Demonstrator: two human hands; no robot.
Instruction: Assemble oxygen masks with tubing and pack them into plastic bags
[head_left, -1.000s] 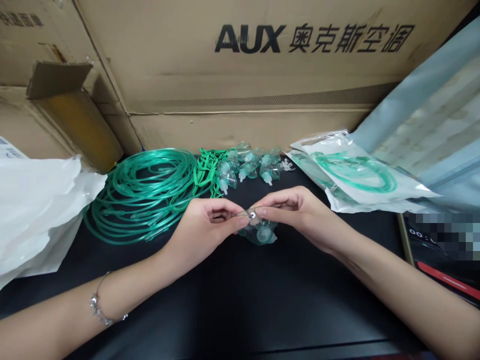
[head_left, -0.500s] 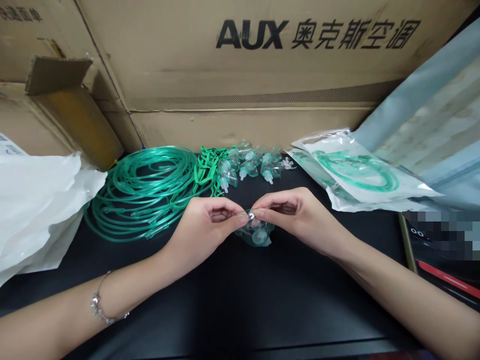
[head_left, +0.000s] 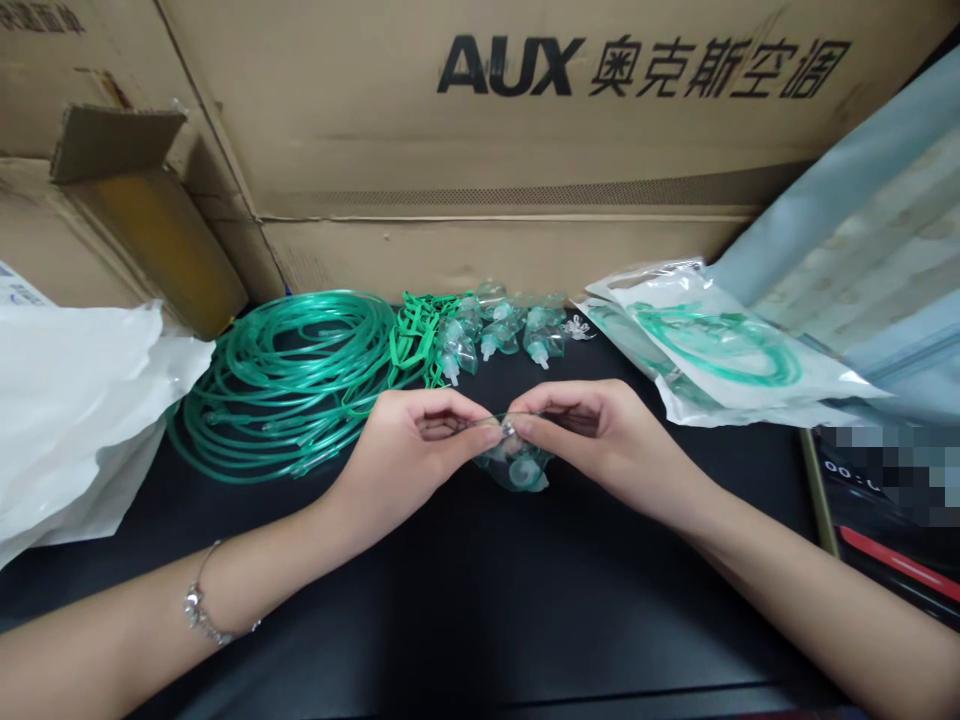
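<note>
Between my hands is a clear green oxygen mask (head_left: 521, 470), held just above the black table. My left hand (head_left: 420, 440) is closed, its thumb and forefinger pinching the mask's upper edge from the left. From the right, my right hand (head_left: 581, 430) pinches the same edge, the two thumb tips almost touching. A small shiny metal clip (head_left: 508, 428) shows at the edge between the thumbs; the fingertips hide part of it. Behind the hands lie several more masks (head_left: 544, 335), with a few small clear plastic pieces (head_left: 578, 327) to their right.
Coiled green tubing (head_left: 300, 380) and green elastic straps (head_left: 416, 335) lie at the back left. White bags (head_left: 82, 420) are at far left, packed mask sets (head_left: 727, 345) at right. Cardboard boxes (head_left: 510, 150) wall the back. A dark device with a timer display (head_left: 855, 475) sits at right.
My hands still pinch the mask's edge. The fingertips have closed in further over the metal clip, which shows less now. The view has shifted very slightly.
</note>
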